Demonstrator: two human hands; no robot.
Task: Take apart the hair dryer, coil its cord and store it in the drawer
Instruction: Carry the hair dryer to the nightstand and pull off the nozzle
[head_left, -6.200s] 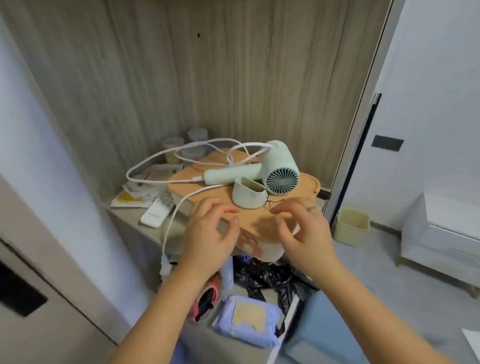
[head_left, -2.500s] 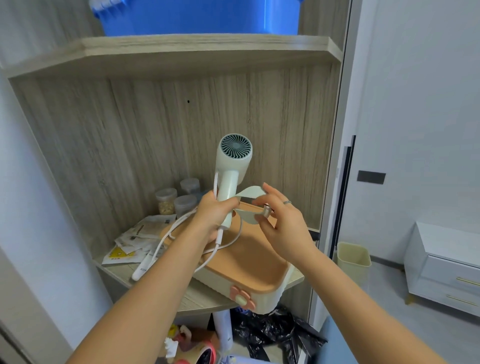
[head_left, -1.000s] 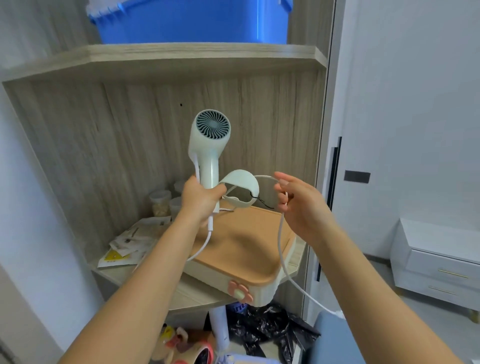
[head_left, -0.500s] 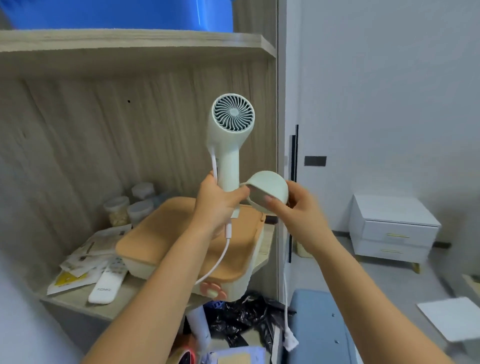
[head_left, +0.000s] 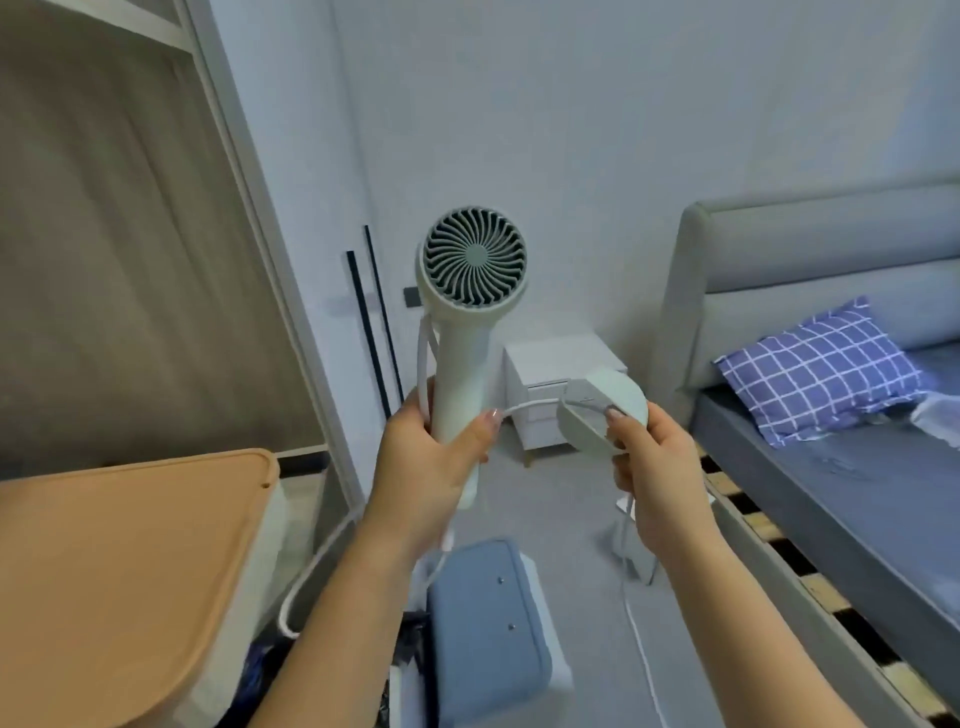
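Up in mid-air beside the grey bed (head_left: 831, 493): holds the pale-green plastic hair dryer (head_left: 470, 291) upright by its handle, left grip (head_left: 431, 457) curled firmly round it. Pinches the detached pale-green rounded nozzle (head_left: 618, 410) in the right grip (head_left: 654, 478), with the thin white cord (head_left: 530, 406) running across from the handle and hanging slack toward the floor. Taking apart looks done. Left to do, by the look of it: coiling that cord, then stowing everything in a drawer.

left hand (head_left: 431, 457): bare, thumbnail (head_left: 492, 415) rounded, pale, glossy | right hand (head_left: 654, 483): bare, fingernail (head_left: 615, 414) rounded, pale, glossy | left forearm (head_left: 337, 623): bare to the frame's lower edge | right forearm (head_left: 753, 639): bare to the frame's lower edge
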